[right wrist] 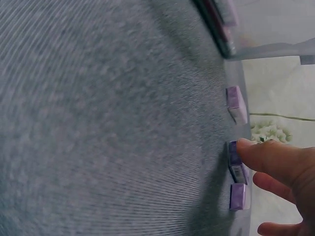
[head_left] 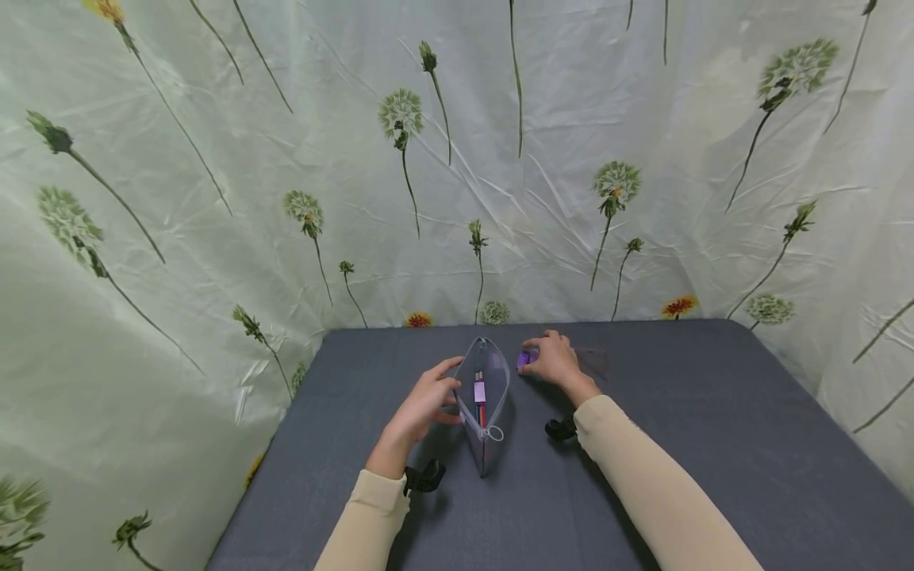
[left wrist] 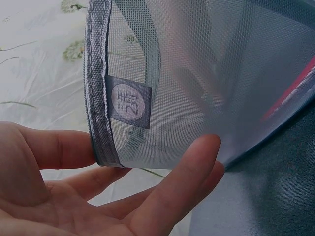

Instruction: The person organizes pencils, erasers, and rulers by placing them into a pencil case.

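A grey see-through mesh zip pouch (head_left: 467,424) stands upright with its mouth spread wide. My left hand (head_left: 424,404) holds its left side, thumb and fingers around the zipped rim (left wrist: 98,93) near a woven label (left wrist: 130,101). Inside lie slim pens (head_left: 481,414) and a pale purple block (head_left: 479,392). Right of the pouch, my right hand (head_left: 555,361) pinches a small dark purple block (right wrist: 237,162) with a barcode, its thumb on the top end. Two lighter purple blocks, one (right wrist: 236,104) toward the pouch and another (right wrist: 238,196) on the other side, stand beside it.
The dark grey tabletop (head_left: 664,444) ends at a pale curtain (head_left: 543,206) printed with dandelions. Right of my right hand lies a thin see-through dark sheet (head_left: 593,362). A ring pull (head_left: 495,433) hangs from the pouch's near end. Black straps (head_left: 426,476) sit at both wrists.
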The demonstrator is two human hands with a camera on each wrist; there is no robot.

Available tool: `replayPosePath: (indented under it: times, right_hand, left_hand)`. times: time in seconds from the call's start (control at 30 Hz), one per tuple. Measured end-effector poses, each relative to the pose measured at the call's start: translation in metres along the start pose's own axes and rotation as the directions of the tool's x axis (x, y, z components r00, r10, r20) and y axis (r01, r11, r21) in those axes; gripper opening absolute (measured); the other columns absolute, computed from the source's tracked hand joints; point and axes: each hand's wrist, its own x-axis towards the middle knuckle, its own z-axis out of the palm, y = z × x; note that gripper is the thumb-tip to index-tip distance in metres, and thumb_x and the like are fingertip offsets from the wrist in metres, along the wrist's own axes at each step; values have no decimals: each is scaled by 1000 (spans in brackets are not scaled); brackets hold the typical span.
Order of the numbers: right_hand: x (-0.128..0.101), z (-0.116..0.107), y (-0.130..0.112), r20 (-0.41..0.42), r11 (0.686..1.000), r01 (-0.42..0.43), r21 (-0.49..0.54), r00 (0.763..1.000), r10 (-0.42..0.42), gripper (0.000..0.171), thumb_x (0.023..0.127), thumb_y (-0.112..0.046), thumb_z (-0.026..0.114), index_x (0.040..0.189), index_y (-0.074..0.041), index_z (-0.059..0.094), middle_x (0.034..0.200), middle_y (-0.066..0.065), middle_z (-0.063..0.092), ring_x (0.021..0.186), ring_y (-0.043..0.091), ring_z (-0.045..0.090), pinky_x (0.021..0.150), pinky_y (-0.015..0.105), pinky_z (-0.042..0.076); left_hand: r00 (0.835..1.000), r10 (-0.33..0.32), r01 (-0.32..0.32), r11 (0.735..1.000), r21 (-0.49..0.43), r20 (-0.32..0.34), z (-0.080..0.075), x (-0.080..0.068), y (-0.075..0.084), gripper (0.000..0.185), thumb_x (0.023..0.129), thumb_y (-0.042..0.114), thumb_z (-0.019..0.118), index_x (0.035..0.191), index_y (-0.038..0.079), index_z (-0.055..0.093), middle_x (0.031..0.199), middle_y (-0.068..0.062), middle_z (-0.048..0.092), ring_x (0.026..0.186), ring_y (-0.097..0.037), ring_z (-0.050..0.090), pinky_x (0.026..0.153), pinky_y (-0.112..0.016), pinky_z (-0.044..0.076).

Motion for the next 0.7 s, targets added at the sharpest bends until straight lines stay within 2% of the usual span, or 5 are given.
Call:
replayPosePath:
  times: [0.37,0.7]
  right_hand:
    - [-1,5,1,-30,999,-30,-38,999,29,44,79,-31,87,118,-14,75,149,29,39,135,52,32,103,69,32]
    - [-5,1,-2,-43,1000,3,-24,999,-4,40,79,-29,87,114,-15,76,151,29,37,136,53,29,101,71,33]
  left_hand:
    - [1000,-3,3,1000,-1,-8,2,-1,0,52,103,14,46,154,21,43,157,-20,31,107,-39,63,69,-46,60]
    - [1000,2,-2,1000,-1,0,2,-2,1,52,103,13,46,155,20,42,159,-22,29,111,-44,61,70,-48,60]
